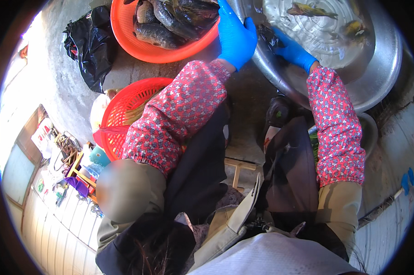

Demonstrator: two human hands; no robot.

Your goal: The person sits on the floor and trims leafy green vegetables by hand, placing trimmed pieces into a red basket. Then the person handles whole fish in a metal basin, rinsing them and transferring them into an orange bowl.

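Observation:
My left hand, in a blue glove, is between the orange-red plastic colander and the large metal basin. Its thumb stands apart from the fingers, with nothing visible between them; the fingers reach the picture's top edge. Several dark whole fish lie in the colander. Just inside the basin's near left rim, my gloved right hand grips a dark, wet fish, partly hidden by shadow and glare. Rippling water fills the basin, with a yellowish fish and another yellowish piece in it.
A black plastic bag lies left of the colander. A red slotted basket stands by my left forearm. Beneath my right sleeve is another bowl with greens. A low wooden stool shows between my legs.

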